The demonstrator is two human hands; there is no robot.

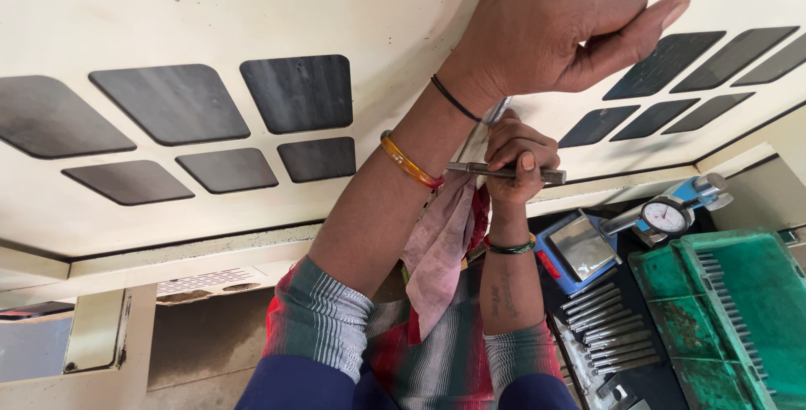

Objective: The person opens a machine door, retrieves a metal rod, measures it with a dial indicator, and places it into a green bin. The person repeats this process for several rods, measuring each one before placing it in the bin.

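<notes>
While the left hand point(558, 24) presses against the cream panel point(252, 15), its fingers curled in and thumb stuck out to the side, the right hand point(516, 158) just below it is closed tight round a thin metal rod point(504, 172) that lies crosswise through the fist. A pink rag point(441, 242) hangs down between the two forearms, close by the right hand; whether that hand also pinches it I cannot tell. Dark rounded patches point(298, 91) mark the panel on either side of the hands. Below and to the right of the right hand sit a dial gauge point(666, 217), a row of steel pins point(600, 326) and a green tray point(730, 309).
</notes>
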